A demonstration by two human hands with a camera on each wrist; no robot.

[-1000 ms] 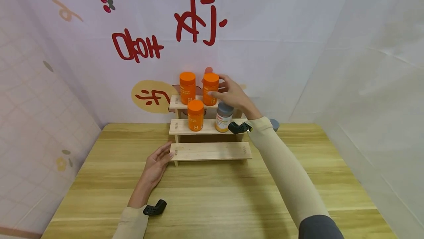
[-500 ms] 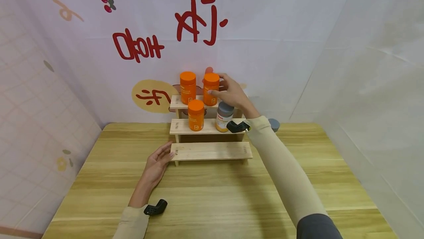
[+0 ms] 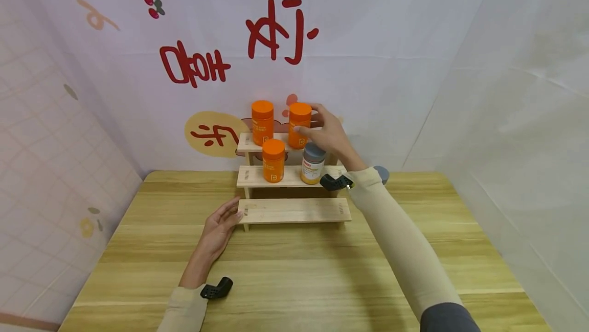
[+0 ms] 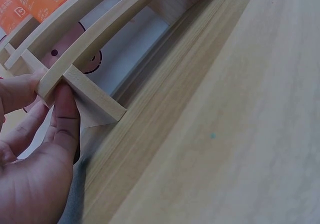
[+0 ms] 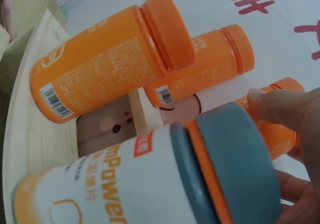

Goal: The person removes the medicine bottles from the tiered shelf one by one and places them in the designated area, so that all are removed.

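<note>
Starting at lower left of centre in the head view, the left hand [image 3: 218, 229] has a narrow pinch on the left end of the bottom step of a three-tier wooden rack [image 3: 294, 211], thumb above and fingers beneath in its wrist view. The rack sits mid-frame on the wood-grain table [image 3: 276, 275]; high on its top step, at left, stands one orange bottle [image 3: 263, 126], and just below it, on the middle step, a second orange bottle [image 3: 273, 163]. Moving right, here's the gripped orange bottle [image 3: 299, 120], upright at the top step, with the right hand [image 3: 329, 131] curled round its right side, thumb across the front. Just beneath that hand, the grey-capped bottle [image 3: 313, 167] stands on the middle step, and further right a round grey object [image 3: 381, 174] peeks out behind the sleeve [image 3: 395, 229].
</note>
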